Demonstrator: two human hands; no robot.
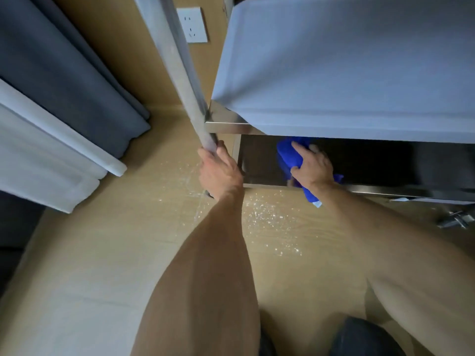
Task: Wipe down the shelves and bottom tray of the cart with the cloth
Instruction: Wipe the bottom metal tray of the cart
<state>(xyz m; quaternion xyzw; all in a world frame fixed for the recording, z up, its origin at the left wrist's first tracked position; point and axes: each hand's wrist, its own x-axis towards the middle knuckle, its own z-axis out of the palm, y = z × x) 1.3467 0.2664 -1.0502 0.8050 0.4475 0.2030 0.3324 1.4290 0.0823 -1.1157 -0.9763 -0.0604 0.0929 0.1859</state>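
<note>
The steel cart fills the upper right, its pale upper shelf (347, 73) overhanging the dark bottom tray (259, 170). My right hand (312, 165) presses a blue cloth (286, 156) flat on the left part of the bottom tray, fingers spread over it; a tail of the cloth hangs over the tray's front rim. My left hand (218, 168) grips the cart's left upright post (185, 80) near its lower end. The far part of the tray is hidden under the upper shelf.
Grey and white curtains (64, 104) hang at the left. A wall socket (192, 24) sits on the wooden wall behind the cart. The wooden floor (102, 253) shows bright specks by the cart. A caster wheel (455, 219) shows at the right.
</note>
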